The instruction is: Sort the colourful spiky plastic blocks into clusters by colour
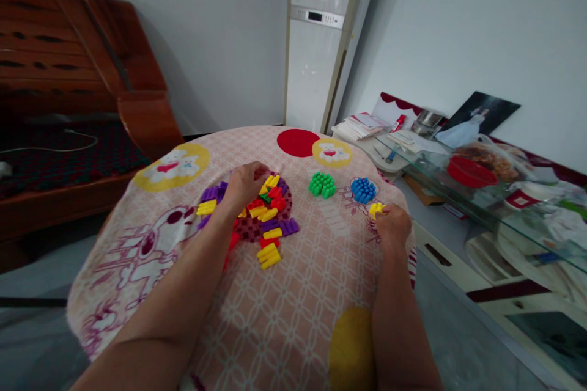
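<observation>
A mixed heap of small plastic pegs (268, 211), yellow, red and purple, lies in the middle of a pink patterned cloth (284, 305). My left hand (245, 183) rests on the heap's far left side with fingers curled down into the pegs. My right hand (392, 223) is closed at the cloth's right edge, pinching yellow pegs (376, 209). Just beyond it sit a tidy green peg cluster (321, 184) and a blue peg cluster (363, 190).
A dark wooden bench (92, 73) stands at the left. A tall white air conditioner (316, 43) rises at the back. At the right, a glass-topped low table (481, 195) carries papers, a red bowl (470, 171) and a leaning photo.
</observation>
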Available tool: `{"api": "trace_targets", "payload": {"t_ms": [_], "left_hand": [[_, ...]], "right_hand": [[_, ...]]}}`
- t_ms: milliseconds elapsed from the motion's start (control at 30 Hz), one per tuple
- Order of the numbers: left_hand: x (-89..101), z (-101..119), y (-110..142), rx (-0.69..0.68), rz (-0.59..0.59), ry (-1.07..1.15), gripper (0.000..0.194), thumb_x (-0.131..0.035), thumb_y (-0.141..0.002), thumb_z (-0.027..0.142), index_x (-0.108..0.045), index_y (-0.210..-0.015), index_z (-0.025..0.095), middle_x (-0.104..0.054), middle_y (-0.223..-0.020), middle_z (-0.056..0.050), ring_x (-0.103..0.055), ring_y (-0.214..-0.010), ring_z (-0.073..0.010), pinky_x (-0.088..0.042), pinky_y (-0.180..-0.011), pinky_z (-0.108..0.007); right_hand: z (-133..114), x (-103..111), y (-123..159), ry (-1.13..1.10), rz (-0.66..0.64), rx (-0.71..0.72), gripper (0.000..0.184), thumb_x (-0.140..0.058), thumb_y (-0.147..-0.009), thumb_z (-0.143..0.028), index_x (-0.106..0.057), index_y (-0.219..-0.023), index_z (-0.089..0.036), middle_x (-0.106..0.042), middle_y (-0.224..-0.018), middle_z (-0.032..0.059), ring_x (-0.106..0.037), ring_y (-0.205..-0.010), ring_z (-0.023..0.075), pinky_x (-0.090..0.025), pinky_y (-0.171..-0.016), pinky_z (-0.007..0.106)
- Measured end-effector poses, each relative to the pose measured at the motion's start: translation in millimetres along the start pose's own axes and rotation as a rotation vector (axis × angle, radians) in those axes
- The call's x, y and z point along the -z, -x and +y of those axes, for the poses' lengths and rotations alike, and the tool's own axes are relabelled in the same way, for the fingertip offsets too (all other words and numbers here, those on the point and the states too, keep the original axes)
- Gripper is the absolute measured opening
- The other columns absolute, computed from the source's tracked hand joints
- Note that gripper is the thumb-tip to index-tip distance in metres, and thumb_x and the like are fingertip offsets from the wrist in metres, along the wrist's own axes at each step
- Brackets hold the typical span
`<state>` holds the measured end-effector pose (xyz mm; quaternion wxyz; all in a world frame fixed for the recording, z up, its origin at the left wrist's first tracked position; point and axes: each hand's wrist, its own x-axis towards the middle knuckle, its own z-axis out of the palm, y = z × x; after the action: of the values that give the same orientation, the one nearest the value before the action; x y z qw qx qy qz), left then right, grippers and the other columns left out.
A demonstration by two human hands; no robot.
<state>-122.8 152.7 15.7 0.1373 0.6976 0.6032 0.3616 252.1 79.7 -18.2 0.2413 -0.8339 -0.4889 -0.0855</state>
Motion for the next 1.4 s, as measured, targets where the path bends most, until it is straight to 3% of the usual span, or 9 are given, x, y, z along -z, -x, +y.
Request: {"api": "trace_targets", "payload": {"t_ms": [233, 367, 467, 667, 800, 933, 1200, 1300, 1400], "left_hand": [[0.0, -21.2, -1.8, 0.055, 0.010, -0.151, 0.034, -0.052, -0.080, 0.019, -0.071, -0.108, 0.015, -0.076, -0.101, -0.010, -0.070, -0.090, -0.0212, -0.053, -0.083, -0.028], [-21.1, -19.3, 1.6, -0.090, -0.088, -0.146, 0.046, -0.049, -0.083, 0.016, -0.064, -0.127, 0.015, -0.071, -0.120, -0.012, -0.067, -0.108, -0.0225, -0.050, -0.096, -0.032], [-33.3, -19.6, 2.7, -0.109, -0.183, -0.112, 0.045, -0.050, -0.081, 0.012, -0.067, -0.123, 0.015, -0.072, -0.119, -0.012, -0.068, -0.106, -0.0238, -0.050, -0.097, -0.035], [-23.3, -5.4, 2.3, -0.111, -0.063, -0.050, 0.039, -0.058, -0.076, 0.016, -0.074, -0.112, 0.017, -0.074, -0.110, -0.011, -0.068, -0.098, -0.0237, -0.052, -0.092, -0.034], [-23.3, 28.8, 12.4, -0.271, -0.154, 0.020, 0.039, -0.059, -0.076, 0.015, -0.074, -0.112, 0.018, -0.074, -0.101, -0.008, -0.067, -0.085, -0.0189, -0.053, -0.084, -0.030], [-42.3, 60.1, 31.8, -0.441, -0.303, 0.136, 0.035, -0.059, -0.080, 0.015, -0.074, -0.110, 0.021, -0.072, -0.102, -0.008, -0.066, -0.087, -0.0181, -0.053, -0.082, -0.029], [-62.0, 71.6, 48.7, -0.527, -0.409, 0.282, 0.034, -0.055, -0.086, 0.016, -0.072, -0.114, 0.024, -0.070, -0.110, -0.009, -0.066, -0.097, -0.0192, -0.054, -0.087, -0.032], [-61.9, 72.3, 49.8, -0.542, -0.435, 0.337, 0.036, -0.053, -0.088, 0.019, -0.069, -0.120, 0.024, -0.067, -0.120, -0.010, -0.064, -0.107, -0.0194, -0.055, -0.090, -0.033], [-58.4, 71.9, 47.5, -0.515, -0.405, 0.380, 0.037, -0.051, -0.089, 0.022, -0.067, -0.122, 0.021, -0.061, -0.131, -0.012, -0.064, -0.109, -0.0194, -0.058, -0.086, -0.032]], "right_hand": [[-22.2, -1.6, 10.8, -0.257, 0.157, 0.104, 0.027, -0.055, -0.080, -0.038, -0.071, -0.083, -0.017, -0.069, -0.071, 0.0078, -0.058, -0.065, 0.0200, -0.039, -0.063, 0.029], [-38.6, -11.6, 21.5, -0.346, 0.066, 0.243, 0.030, -0.053, -0.082, -0.040, -0.071, -0.079, -0.017, -0.069, -0.067, 0.0081, -0.058, -0.063, 0.0195, -0.038, -0.062, 0.028], [-46.3, -17.3, 27.2, -0.377, 0.023, 0.297, 0.030, -0.051, -0.082, -0.039, -0.072, -0.080, -0.017, -0.070, -0.070, 0.0088, -0.060, -0.065, 0.0197, -0.040, -0.062, 0.028], [-59.3, -17.3, 35.4, -0.529, -0.040, 0.339, 0.028, -0.053, -0.080, -0.040, -0.069, -0.075, -0.018, -0.067, -0.065, 0.0058, -0.060, -0.062, 0.0179, -0.043, -0.063, 0.028], [-71.8, -13.7, 44.9, -0.833, -0.272, 0.321, 0.035, -0.054, -0.082, -0.050, -0.065, -0.072, -0.018, -0.062, -0.057, 0.0014, -0.057, -0.052, 0.0148, -0.044, -0.053, 0.025], [-80.5, -13.0, 51.3, -1.092, -0.549, 0.185, 0.040, -0.058, -0.081, -0.057, -0.065, -0.078, -0.017, -0.065, -0.060, 0.0015, -0.054, -0.043, 0.0117, -0.039, -0.040, 0.022], [-77.2, -8.6, 46.8, -1.288, -0.764, -0.020, 0.036, -0.071, -0.066, -0.051, -0.064, -0.074, -0.017, -0.065, -0.056, 0.0005, -0.055, -0.040, 0.0116, -0.033, -0.032, 0.018], [-70.2, -3.9, 39.4, -1.258, -0.709, -0.015, 0.034, -0.072, -0.063, -0.048, -0.065, -0.073, -0.016, -0.064, -0.054, 0.0002, -0.055, -0.040, 0.0120, -0.035, -0.034, 0.020], [-52.4, -2.1, 27.2, -1.130, -0.436, -0.046, 0.033, -0.069, -0.063, -0.046, -0.066, -0.077, -0.016, -0.064, -0.055, 0.0011, -0.056, -0.043, 0.0142, -0.038, -0.037, 0.022]]}}
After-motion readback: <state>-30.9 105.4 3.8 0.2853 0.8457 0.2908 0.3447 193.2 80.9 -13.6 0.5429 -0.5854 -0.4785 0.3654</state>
